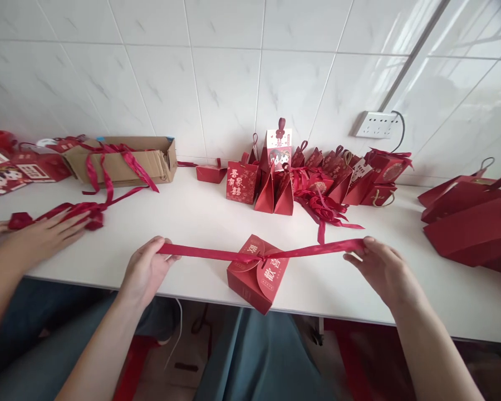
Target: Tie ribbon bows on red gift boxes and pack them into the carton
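A small red gift box (250,281) with gold lettering sits at the front edge of the white table, tilted toward me. A red ribbon (204,252) crosses its top, knotted at the middle of the folded flaps and stretched out to both sides. My left hand (150,264) pinches the ribbon's left end between thumb and fingers. On the other side, my right hand (379,264) pinches the right end, level with my left. Both hands are well apart from the box itself.
Another person's hands (45,239) rest on red ribbon at the left. Behind stand a cardboard box (121,167) draped with ribbons, several red gift boxes (242,181) and a ribbon pile (323,206). Larger red boxes (471,223) lie right. A power strip (376,124) is on the tiled wall.
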Tool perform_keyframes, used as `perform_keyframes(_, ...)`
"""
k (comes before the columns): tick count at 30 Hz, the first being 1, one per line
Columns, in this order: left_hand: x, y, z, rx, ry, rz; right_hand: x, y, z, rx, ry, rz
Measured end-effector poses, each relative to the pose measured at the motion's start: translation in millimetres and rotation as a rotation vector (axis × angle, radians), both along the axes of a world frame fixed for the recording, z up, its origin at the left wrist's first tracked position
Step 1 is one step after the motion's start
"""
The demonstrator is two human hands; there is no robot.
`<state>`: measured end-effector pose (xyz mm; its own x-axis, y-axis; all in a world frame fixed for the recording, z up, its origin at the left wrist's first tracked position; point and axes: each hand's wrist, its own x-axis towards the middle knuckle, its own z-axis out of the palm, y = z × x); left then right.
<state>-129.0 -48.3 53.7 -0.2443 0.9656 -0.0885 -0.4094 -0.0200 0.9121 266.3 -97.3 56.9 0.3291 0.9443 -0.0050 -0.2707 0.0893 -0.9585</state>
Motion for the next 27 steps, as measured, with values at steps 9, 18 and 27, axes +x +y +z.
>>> perform_keyframes(9,72,19,95.4,0.350,-0.139,-0.318,-82,44,93.0,0.360,-0.011,0.239)
perform_keyframes(18,117,17,113.0,0.505,0.051,-0.559,-121,47,102.9,0.530,-0.172,0.437)
perform_keyframes(27,53,15,96.1,0.336,-0.018,-0.543,-54,25,101.5,0.239,-0.055,0.555)
